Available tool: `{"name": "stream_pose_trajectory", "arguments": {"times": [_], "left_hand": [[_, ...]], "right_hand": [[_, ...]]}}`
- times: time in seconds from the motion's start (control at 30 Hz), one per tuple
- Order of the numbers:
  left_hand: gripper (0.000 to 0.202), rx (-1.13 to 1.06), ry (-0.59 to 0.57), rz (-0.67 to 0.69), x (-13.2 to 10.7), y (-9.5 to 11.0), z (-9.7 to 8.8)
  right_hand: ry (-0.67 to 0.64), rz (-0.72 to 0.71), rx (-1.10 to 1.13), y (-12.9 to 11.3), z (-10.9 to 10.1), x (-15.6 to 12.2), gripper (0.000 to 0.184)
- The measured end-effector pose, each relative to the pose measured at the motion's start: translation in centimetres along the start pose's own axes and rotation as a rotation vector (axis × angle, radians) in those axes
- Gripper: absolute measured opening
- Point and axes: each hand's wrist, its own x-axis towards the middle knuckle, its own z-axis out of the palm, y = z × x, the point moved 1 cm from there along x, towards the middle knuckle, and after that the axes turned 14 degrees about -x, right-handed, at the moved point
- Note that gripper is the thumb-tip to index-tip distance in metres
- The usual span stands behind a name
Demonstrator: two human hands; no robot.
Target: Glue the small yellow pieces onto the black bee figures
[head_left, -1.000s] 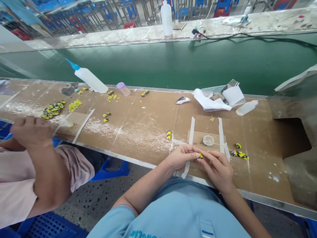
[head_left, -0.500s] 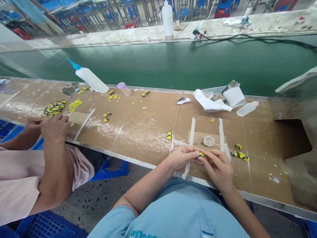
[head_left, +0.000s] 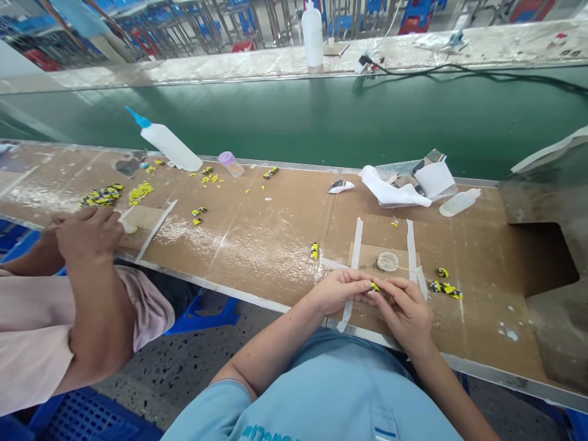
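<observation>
Between my fingertips is a small yellow-and-black piece (head_left: 375, 286), mostly covered by them. My left hand (head_left: 342, 289) pinches it from the left side, thumb on top. My right hand (head_left: 407, 306) closes on it from the right, thumb below and fingers above. Just beyond my hands a small round clear dish (head_left: 387, 261) stands on a cardboard pad, with a thin stick (head_left: 407, 268) lying across its rim. To the right of my right hand lie a single yellow-and-black piece (head_left: 442, 272) and a row of similar pieces (head_left: 446, 289). Another small group (head_left: 314, 250) lies to the left.
A co-worker's hands (head_left: 87, 233) work at the left near a pile of yellow-and-black pieces (head_left: 101, 196). A blue-tipped bottle (head_left: 169, 147) and a lilac-lidded jar (head_left: 230, 164) are farther back. White paper (head_left: 390, 190) and a small bottle (head_left: 459, 202) lie beyond my hands.
My hands keep nearly the same pose around the small piece. The co-worker's hands at the left have shifted slightly left.
</observation>
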Motion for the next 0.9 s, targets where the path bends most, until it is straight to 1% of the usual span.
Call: {"name": "stream_pose_trajectory", "arguments": {"times": [0.2, 0.43, 0.7, 0.8, 0.9], "left_hand": [[0.043, 0.019, 0.02, 0.021, 0.0, -0.3, -0.2], [0.051, 0.015, 0.012, 0.006, -0.2, -0.6, -0.4], [0.049, 0.017, -0.002, -0.001, -0.3, -0.5, -0.5], [0.049, 0.023, -0.005, 0.016, -0.3, -1.0, -1.0], [0.052, 0.015, -0.014, 0.018, 0.0, -1.8, -1.7]], "right_hand": [[-0.046, -0.096, 0.006, 0.2, -0.2, 0.0, 0.02], [-0.068, -0.123, 0.054, 0.6, -0.4, -0.3, 0.022], [-0.063, -0.153, 0.018, 0.2, -0.7, 0.4, 0.019], [-0.066, -0.17, 0.04, 0.4, -0.8, 0.3, 0.019], [-0.096, -0.195, 0.082, 1.5, -0.6, -0.7, 0.023]]}}
